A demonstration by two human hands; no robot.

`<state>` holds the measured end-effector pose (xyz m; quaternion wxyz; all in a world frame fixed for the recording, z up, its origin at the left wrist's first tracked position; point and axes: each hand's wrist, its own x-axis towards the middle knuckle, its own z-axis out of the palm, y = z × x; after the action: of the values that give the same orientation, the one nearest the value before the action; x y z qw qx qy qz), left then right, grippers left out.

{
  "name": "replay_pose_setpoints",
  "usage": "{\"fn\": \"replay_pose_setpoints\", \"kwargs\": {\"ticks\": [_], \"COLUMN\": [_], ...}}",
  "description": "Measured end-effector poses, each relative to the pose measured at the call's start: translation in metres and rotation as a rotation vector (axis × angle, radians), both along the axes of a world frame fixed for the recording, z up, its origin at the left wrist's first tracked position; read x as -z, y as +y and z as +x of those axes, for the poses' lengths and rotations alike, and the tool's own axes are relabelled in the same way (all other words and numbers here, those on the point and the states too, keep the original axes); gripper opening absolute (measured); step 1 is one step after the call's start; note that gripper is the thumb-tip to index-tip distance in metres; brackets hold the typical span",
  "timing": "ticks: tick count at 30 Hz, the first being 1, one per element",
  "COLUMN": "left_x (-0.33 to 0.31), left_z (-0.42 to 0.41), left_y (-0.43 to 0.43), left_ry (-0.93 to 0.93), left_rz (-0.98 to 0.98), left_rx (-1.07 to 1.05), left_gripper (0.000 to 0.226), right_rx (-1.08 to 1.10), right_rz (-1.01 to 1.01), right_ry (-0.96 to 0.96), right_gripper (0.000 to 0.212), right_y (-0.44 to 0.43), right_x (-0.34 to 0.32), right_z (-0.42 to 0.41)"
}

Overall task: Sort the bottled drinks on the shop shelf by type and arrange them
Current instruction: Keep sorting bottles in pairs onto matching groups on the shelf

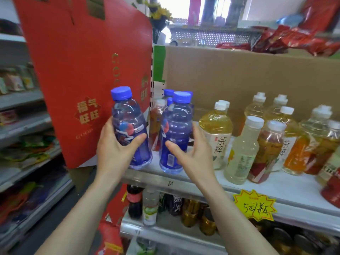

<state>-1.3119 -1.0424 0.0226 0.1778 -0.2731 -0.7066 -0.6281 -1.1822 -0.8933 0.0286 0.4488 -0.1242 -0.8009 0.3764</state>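
Shelf [287, 188]: white shop shelf, with drinks standing across it from near left to far right.
Left hand [114, 148]: grasps the first blue bottle [128, 129] round its middle, thumb across the label and fingers wrapped behind.
First blue bottle: at the near left corner of the shelf, leaning slightly left; I cannot tell whether its base sits on the shelf.
Right hand [191, 150]: cups the second blue bottle [174, 133], thumb on its front and fingers reaching round its right side.
Second blue bottle: upright near the front edge, just right of the first and apart from it.
Other blue-capped bottles [168, 92]: directly behind the second one, farther back.
Red-brown drink [156, 126]: white cap, standing in the gap behind the two held bottles.
Yellow tea bottles [217, 133]: right of the right hand, in rows running back and right.
Pale cloudy bottle [242, 151]: near the front, beside a red-labelled bottle [266, 153].
Red carton [82, 70]: large, standing left of the shelf.
Cardboard box [239, 74]: along the far side behind the drinks.
Yellow price tag [254, 204]: star-shaped, on the front edge of the shelf.
Lower shelf bottles [135, 201]: dark and clear drinks below.
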Motion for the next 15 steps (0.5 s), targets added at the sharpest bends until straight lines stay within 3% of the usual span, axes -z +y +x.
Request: {"fn": "replay_pose_setpoints", "kwargs": {"ticks": [7, 15], "left_x": [0.007, 0.002], "left_z": [-0.009, -0.016], "left_y": [-0.001, 0.004], "left_ry": [-0.065, -0.063], "left_rz": [-0.025, -0.016], "left_rx": [0.043, 0.036], "left_gripper": [0.083, 0.075], "right_rx": [0.061, 0.378], "right_rz": [0.055, 0.042], "right_ry": [-0.117, -0.22], "right_gripper": [0.063, 0.07], "right_y": [0.001, 0.028], "right_x": [0.018, 0.025], "right_z": [-0.052, -0.078]}}
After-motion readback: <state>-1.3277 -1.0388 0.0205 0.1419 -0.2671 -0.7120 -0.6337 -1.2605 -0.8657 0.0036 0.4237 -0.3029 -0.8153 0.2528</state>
